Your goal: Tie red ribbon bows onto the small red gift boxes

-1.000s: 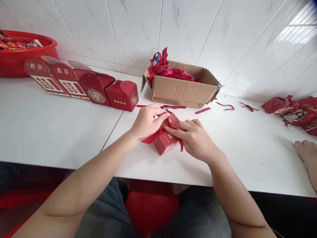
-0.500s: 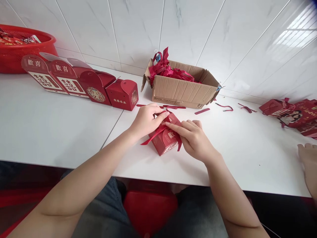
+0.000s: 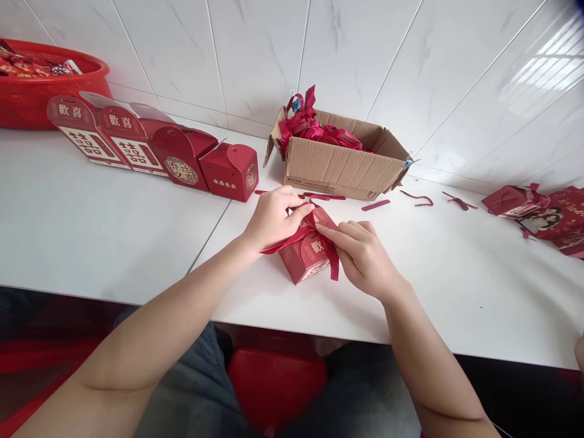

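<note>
A small red box with gold characters [image 3: 305,255] stands on the white table in front of me, with a red ribbon [image 3: 333,258] across its top. My left hand [image 3: 275,217] is closed at the box's upper left, thumb and fingers pinching the ribbon. On the other side, my right hand [image 3: 362,252] is closed too, its thumb and forefinger pinching ribbon near the middle of the top. Ribbon ends hang to the left and the right. The fingertips partly cover the ribbon's crossing.
Behind stands a cardboard box [image 3: 342,164] full of red ribbons. Several red boxes [image 3: 230,173] line up at the left, beside a red basket [image 3: 55,91]. Ribbon scraps [image 3: 375,205] lie behind my hands. Tied boxes [image 3: 515,201] are at the right.
The ribbon end on the left has swung up toward my left wrist, and the right end hangs straighter. The other person's hand at the right edge has mostly left the view.
</note>
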`<state>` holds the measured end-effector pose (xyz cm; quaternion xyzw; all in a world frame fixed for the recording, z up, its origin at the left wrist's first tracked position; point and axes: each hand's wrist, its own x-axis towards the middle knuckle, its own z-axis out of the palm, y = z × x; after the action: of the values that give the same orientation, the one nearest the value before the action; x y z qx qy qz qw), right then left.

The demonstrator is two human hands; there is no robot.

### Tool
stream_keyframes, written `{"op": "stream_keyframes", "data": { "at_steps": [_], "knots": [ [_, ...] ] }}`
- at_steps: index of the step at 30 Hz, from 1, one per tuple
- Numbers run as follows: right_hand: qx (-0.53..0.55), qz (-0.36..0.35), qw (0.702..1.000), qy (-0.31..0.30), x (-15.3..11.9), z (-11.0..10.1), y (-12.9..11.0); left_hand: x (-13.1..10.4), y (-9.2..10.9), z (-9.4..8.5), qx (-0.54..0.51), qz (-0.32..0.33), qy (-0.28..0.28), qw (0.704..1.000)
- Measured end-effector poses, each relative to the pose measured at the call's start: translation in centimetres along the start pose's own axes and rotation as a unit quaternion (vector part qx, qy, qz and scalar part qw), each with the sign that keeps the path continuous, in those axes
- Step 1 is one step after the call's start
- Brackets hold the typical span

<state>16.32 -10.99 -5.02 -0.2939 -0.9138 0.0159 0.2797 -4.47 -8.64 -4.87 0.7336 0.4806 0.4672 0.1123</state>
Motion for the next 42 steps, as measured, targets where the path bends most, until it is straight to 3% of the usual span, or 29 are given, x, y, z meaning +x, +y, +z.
{"op": "stream_keyframes", "data": {
  "at_steps": [7,11,14,18,21,25,29,35,38,42],
  "knots": [
    [0.039,-0.015,0.999,-0.018,0.0,-0.2,0.2,0.2,-0.4,-0.1,-0.019,-0.025,-0.028,0.999],
    [0.155,0.057,0.986,0.024,0.1,-0.4,0.4,0.6,-0.5,-0.4,-0.070,-0.076,-0.059,0.993],
    [0.294,0.149,0.944,0.030,0.2,-0.7,1.0,0.6,-0.5,-0.3,-0.121,-0.126,-0.076,0.982],
    [0.458,0.235,0.856,0.047,0.5,-0.9,2.1,0.5,-0.6,0.1,-0.216,-0.170,-0.097,0.957],
    [0.536,0.284,0.792,0.075,0.7,-0.7,2.8,0.5,-0.6,0.4,-0.256,-0.195,-0.107,0.941],
    [0.607,0.329,0.720,0.069,0.9,-0.3,3.6,0.6,-0.6,0.3,-0.311,-0.215,-0.129,0.917],
    [0.638,0.353,0.682,0.049,0.9,0.1,4.1,0.8,-1.3,0.0,-0.356,-0.208,-0.202,0.888],
    [0.666,0.380,0.637,0.079,1.1,0.6,4.3,1.3,-2.8,-0.9,-0.398,-0.173,-0.275,0.858],
    [0.652,0.407,0.634,0.085,1.2,1.1,4.6,1.4,-3.8,-1.3,-0.374,-0.136,-0.342,0.851],
    [0.659,0.453,0.588,0.121,1.2,2.4,5.3,1.2,-5.5,-1.3,-0.328,-0.126,-0.410,0.842]
  ]
}}
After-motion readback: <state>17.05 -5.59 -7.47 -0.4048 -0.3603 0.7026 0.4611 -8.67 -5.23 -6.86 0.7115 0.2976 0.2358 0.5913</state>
